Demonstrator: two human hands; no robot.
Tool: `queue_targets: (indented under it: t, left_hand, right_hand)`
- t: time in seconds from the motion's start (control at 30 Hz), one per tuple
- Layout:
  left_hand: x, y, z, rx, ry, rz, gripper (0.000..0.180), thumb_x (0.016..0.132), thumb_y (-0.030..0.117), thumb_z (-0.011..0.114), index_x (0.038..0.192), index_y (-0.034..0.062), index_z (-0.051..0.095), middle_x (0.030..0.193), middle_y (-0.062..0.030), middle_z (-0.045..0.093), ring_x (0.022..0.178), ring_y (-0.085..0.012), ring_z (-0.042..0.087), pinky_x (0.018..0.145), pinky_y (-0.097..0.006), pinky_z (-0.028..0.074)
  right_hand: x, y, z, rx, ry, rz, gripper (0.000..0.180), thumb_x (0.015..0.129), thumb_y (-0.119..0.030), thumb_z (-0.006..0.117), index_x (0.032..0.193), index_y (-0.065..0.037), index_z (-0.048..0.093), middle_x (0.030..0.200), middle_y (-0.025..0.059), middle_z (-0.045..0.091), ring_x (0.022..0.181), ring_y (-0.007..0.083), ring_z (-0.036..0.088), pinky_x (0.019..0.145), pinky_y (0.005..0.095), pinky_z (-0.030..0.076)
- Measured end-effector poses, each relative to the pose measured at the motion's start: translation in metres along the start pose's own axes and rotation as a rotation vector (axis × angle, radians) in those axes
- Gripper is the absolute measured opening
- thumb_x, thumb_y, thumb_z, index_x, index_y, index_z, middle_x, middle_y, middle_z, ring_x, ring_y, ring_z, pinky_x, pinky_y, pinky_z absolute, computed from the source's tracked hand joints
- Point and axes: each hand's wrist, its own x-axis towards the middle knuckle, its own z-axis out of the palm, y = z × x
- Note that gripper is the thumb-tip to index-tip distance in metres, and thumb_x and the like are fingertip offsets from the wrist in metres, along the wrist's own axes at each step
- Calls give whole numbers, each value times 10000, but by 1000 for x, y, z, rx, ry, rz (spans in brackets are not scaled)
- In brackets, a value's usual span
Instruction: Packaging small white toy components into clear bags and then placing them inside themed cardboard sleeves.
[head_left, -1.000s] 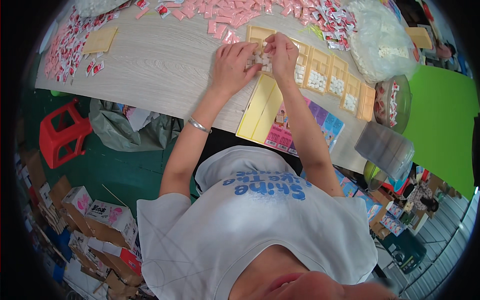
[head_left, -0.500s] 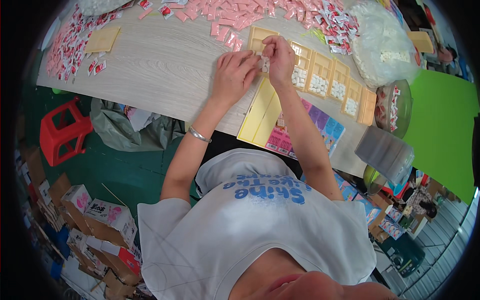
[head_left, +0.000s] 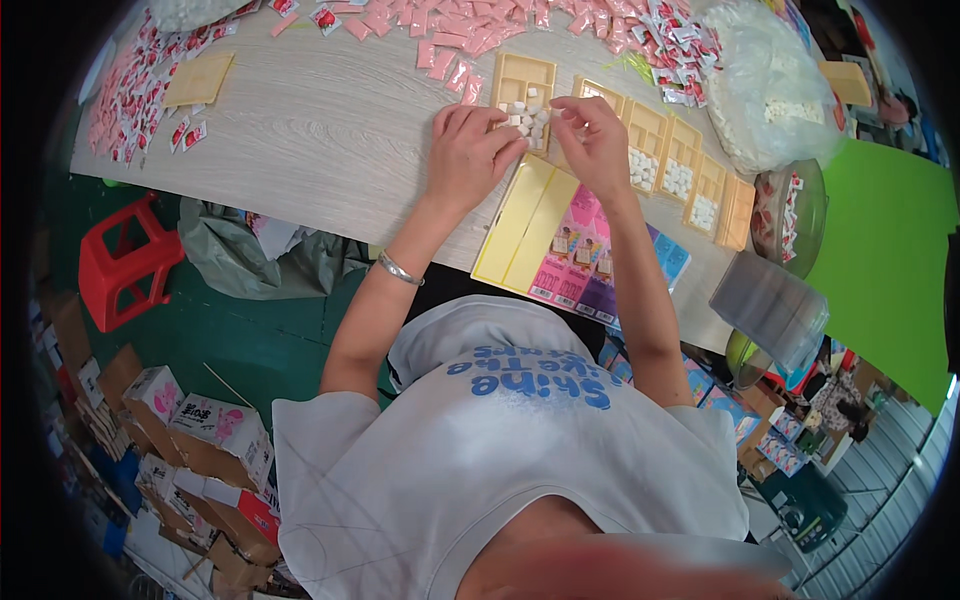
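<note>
A pale yellow divided tray [head_left: 525, 68] lies on the table in front of me, with small white pieces [head_left: 530, 117] heaped in its nearer compartment. At its left side is my left hand [head_left: 467, 155], fingers stretched and thumb apart, the tips touching or close to the edge. My right hand [head_left: 597, 148] is at the tray's right side, its fingers loosely bent and apart; I see nothing held in it. Just below the tray lies a printed card sheet [head_left: 520, 225] in yellow, pink, purple and blue, partly covered by my right forearm.
More yellow trays [head_left: 683, 150] with white pieces stand in a row to the right. Pink packets [head_left: 480, 30] spread across the back. A plastic bag [head_left: 760, 90] of white pieces, a round clear bowl [head_left: 785, 215] and a clear plastic box [head_left: 770, 305] are at the right.
My right hand has moved right and nearer, off the tray's middle, and its pinch has opened. The white pieces in the tray now show. My left hand has barely moved.
</note>
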Motion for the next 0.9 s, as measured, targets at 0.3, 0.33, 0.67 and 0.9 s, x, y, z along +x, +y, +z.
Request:
queue_targets:
  t: [0.3,0.33,0.67,0.9]
  left_hand:
    - [9,-7,-5,-83,-16,-118,137,823,228,808,897,121,768,1027,-23,696,1005,-266,642,945,-431,464]
    - [16,-14,-3,-73,32,-95,143,824,228,808,921,128,773,1029,-18,697,1001,-259,642,944,-422,462]
    - [43,-28,-1,58,-137,-24,158,820,237,806,953,159,774,975,9,684,1031,-216,609,1015,-419,384]
    - [38,-30,-5,-15,-50,-111,142,825,246,811,923,154,763,954,12,676,1011,-220,607,995,-406,387]
  right_hand:
    - [4,-3,9,-197,-133,25,308,901,-158,749,1208,-135,739,972,101,667,816,268,695,714,391,559]
    - [4,-3,9,-193,-133,25,308,901,-158,749,1208,-135,739,972,101,667,816,268,695,714,391,559]
    - [8,5,16,-9,-37,-13,211,909,-81,730,1120,-85,739,997,75,658,822,235,691,709,362,561]
    - [8,23,-23,1573,86,578,197,945,-78,645,1122,-12,701,963,57,652,700,127,603,587,233,432]
